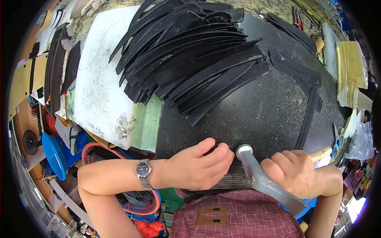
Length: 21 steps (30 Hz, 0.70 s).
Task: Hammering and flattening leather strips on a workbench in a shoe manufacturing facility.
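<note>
My right hand (291,171) is wrapped round the wooden handle of a metal hammer (265,183). The hammer's round face is close to the front edge of a dark work board (254,109), just right of my left hand (203,164). The left fingers are curled in at that same edge; whatever they pinch, if anything, is hidden beneath them. Beyond both hands lies a heap of curved black strips (190,47), fanned and overlapping. More flat black strips (307,119) lie along the board's right side, joined end to end at a corner.
A white stained slab (103,87) adjoins the board on the left. Scissors (338,141) with blue handles and a yellowish block (351,67) are at the right. Below left stand a pink basket (145,208) and a blue basket (54,154).
</note>
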Motion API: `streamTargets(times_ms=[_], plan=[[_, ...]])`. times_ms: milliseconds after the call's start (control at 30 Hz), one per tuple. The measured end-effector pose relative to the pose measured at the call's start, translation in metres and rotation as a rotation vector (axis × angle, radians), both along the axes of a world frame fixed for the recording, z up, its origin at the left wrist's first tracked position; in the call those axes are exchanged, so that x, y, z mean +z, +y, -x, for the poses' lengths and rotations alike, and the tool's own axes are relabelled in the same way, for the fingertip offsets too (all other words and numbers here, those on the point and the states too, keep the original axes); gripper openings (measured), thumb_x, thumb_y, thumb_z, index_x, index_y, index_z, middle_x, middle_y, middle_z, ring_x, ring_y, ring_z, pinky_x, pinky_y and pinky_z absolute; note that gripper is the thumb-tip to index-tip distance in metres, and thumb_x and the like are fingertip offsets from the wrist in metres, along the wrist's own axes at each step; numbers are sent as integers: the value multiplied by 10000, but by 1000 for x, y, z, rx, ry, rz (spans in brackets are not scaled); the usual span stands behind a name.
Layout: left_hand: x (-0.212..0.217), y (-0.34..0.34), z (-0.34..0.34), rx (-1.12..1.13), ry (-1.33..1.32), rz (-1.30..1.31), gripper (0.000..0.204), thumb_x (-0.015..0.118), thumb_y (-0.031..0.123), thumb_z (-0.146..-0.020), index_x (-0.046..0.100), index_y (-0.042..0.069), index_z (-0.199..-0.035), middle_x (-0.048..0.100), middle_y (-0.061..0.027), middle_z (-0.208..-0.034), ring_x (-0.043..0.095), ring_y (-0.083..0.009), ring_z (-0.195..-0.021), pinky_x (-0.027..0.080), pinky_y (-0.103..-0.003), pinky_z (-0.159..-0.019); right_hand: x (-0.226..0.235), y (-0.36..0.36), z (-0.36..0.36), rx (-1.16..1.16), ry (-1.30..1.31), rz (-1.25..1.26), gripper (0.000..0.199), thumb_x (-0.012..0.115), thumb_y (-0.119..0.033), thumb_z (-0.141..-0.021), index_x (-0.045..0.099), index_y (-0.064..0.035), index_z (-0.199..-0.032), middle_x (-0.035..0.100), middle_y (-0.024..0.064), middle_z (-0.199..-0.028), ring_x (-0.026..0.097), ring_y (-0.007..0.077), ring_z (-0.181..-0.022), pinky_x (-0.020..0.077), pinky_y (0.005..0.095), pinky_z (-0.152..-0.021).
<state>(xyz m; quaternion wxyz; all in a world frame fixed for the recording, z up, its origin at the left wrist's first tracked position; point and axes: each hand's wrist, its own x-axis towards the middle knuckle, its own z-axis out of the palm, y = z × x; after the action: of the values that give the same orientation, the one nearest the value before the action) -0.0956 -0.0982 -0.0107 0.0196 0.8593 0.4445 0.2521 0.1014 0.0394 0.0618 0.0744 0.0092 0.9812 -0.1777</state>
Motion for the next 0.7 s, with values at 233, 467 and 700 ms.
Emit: streamTargets(times_ms=[233,467,700], plan=[[12,-13,-16,-38,108,106,287,559,191,-725,646,-24,-894,554,-46,-814,491,-195,-788,407,-291,-634,7,5,11,-31,60,54,265,589,-212,-657,525,-37,-845,410,1,-629,496,117,-489,393,250,-400],[12,2,-17,63,-155,315,262,687,183,-661,591,71,-877,474,-34,-747,501,-184,-708,392,-307,-604,-14,14,-4,-198,84,137,291,625,-171,-667,485,-76,-904,478,58,-673,565,227,-541,459,350,-449],[20,19,-22,159,-145,515,387,733,125,-662,548,66,-996,531,-59,-882,518,-229,-775,417,-340,-655,-7,4,-43,-174,6,217,267,602,-196,-683,491,-70,-890,464,46,-666,559,203,-535,453,336,-436]])
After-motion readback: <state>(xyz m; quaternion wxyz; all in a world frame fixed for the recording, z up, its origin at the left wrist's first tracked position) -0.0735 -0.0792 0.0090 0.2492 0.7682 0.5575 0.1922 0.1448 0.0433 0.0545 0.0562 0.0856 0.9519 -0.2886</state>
